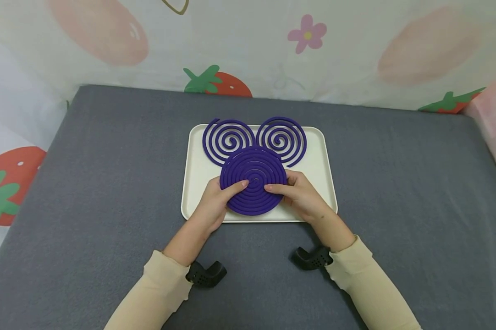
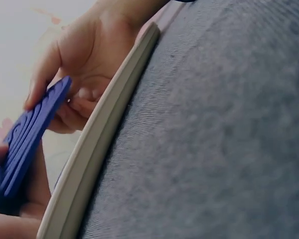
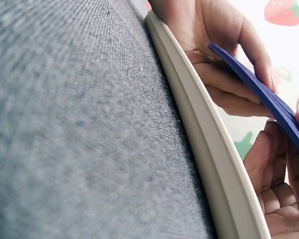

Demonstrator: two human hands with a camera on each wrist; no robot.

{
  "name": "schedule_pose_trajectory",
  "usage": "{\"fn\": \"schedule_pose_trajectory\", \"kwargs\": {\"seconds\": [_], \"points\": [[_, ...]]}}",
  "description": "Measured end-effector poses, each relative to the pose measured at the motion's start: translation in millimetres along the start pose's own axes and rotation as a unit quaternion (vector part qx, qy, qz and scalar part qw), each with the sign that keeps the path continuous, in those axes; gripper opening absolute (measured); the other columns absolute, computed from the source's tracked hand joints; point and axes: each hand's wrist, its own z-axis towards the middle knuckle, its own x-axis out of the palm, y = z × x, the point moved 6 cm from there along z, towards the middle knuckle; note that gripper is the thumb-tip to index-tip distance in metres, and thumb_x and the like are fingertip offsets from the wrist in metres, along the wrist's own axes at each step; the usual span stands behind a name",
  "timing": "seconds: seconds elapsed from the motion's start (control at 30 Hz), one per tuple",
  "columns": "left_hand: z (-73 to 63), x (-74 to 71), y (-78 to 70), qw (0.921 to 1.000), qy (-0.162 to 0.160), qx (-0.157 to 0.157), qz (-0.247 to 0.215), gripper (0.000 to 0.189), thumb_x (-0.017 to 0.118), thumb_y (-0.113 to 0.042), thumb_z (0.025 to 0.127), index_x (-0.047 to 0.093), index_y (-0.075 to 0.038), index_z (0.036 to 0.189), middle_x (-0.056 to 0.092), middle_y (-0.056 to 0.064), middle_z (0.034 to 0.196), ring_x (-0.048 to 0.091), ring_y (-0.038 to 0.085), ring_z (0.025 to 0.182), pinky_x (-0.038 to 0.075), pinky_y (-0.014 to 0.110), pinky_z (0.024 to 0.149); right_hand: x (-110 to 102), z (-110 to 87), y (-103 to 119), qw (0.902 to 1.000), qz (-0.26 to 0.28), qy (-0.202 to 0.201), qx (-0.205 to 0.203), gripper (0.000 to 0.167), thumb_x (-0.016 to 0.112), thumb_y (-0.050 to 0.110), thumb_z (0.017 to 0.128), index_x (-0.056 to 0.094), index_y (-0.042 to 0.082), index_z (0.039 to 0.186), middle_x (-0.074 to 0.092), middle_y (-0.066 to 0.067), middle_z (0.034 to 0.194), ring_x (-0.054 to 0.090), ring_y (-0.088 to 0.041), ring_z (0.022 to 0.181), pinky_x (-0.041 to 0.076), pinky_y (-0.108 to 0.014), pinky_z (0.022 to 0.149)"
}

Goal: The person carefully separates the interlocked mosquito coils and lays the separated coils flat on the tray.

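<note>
Both hands hold a dark purple disc of closely nested mosquito coils (image 1: 254, 160) tilted over the tray. At its left side my left hand (image 1: 212, 201) grips it, thumb on the top face and fingers behind. On the opposite side my right hand (image 1: 303, 195) pinches it the same way. The two thumbs point toward each other near the spiral's centre. In the left wrist view the disc (image 2: 32, 137) stands off the tray as a slab seen edge-on. Behind it lie two loose open spirals, a left coil (image 1: 231, 142) and a right coil (image 1: 281, 137), partly overlapped by the disc.
A white rectangular tray (image 1: 322, 174) with a low rim lies under the hands on a grey cloth-covered table (image 1: 120, 183). The loose coils reach over its far rim. A printed curtain (image 1: 248, 41) hangs along the table's back edge. Each wrist wears a black device (image 1: 206, 275).
</note>
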Motion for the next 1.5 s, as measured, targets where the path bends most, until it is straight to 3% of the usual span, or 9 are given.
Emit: {"fn": "schedule_pose_trajectory", "kwargs": {"seconds": [0.13,0.3,0.93,1.5], "points": [[-0.6,1.9,1.1,0.9983,0.049,-0.018,-0.028,0.048,0.052,0.003,0.088,0.038,0.011,0.133,0.059,0.010,0.113,0.061,0.013,0.096,0.052,0.028,0.085,-0.8,1.0,-0.4,0.9999,0.015,0.000,-0.003,0.025,0.051,-0.010,0.085,0.065,0.007,0.097,0.069,-0.002,0.088,0.065,-0.012,0.079,0.055,-0.024,0.071],[-1.7,3.3,0.5,0.9964,0.075,-0.019,-0.035,0.050,0.051,0.006,0.087,0.035,0.011,0.134,0.057,0.011,0.115,0.061,0.014,0.099,0.052,0.030,0.087,-0.9,2.0,-1.0,0.9996,0.028,-0.007,0.001,0.025,0.051,-0.009,0.085,0.066,0.009,0.094,0.069,-0.002,0.087,0.065,-0.011,0.078,0.055,-0.023,0.070],[-1.4,4.7,1.8,0.9953,0.086,-0.026,-0.037,0.054,0.052,0.007,0.085,0.034,0.009,0.136,0.057,0.009,0.113,0.060,0.015,0.098,0.053,0.030,0.083,-4.9,2.5,-2.9,0.9984,0.051,-0.026,0.001,0.029,0.046,-0.005,0.093,0.069,0.011,0.087,0.069,-0.002,0.082,0.065,-0.009,0.073,0.055,-0.021,0.065],[0.0,4.3,2.5,0.9949,0.081,-0.036,-0.046,0.050,0.055,0.012,0.079,0.043,0.010,0.127,0.063,0.004,0.103,0.062,0.015,0.093,0.053,0.029,0.079,-5.5,2.8,-3.3,0.9985,0.053,-0.018,0.002,0.031,0.044,-0.005,0.094,0.069,0.011,0.086,0.069,-0.002,0.081,0.064,-0.009,0.073,0.054,-0.021,0.066]]}}
